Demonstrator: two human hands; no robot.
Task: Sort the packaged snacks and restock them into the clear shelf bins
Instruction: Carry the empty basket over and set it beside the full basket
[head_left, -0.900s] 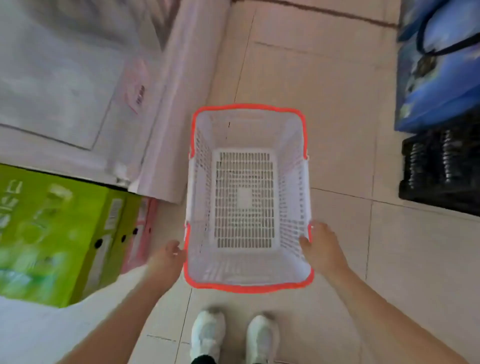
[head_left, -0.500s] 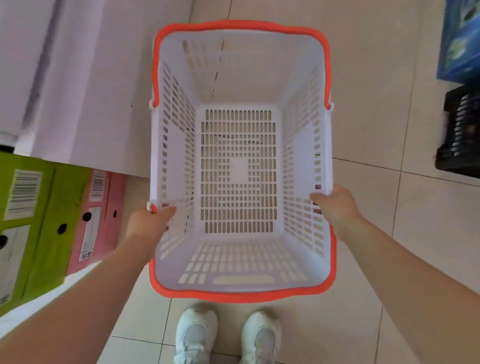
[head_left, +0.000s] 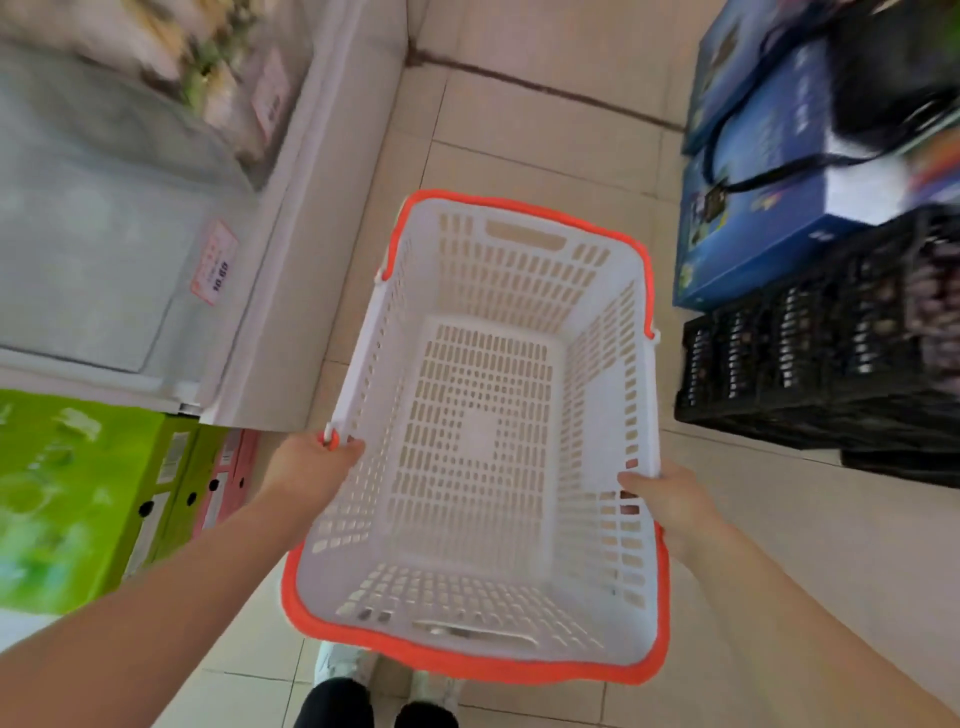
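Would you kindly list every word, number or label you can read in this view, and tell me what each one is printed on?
None can be read for certain.
Pink price tag on the freezer lid: dark digits, too blurred.
Second pink tag further back: blurred.
Barcode label on the green carton: too small.
Blue boxes: printing blurred.
Basket: no text visible.

Bare forearms, no sleeves in view; bare left hand and right hand, no gloves or rings visible. Dark trouser legs above pale shoes at bottom edge.
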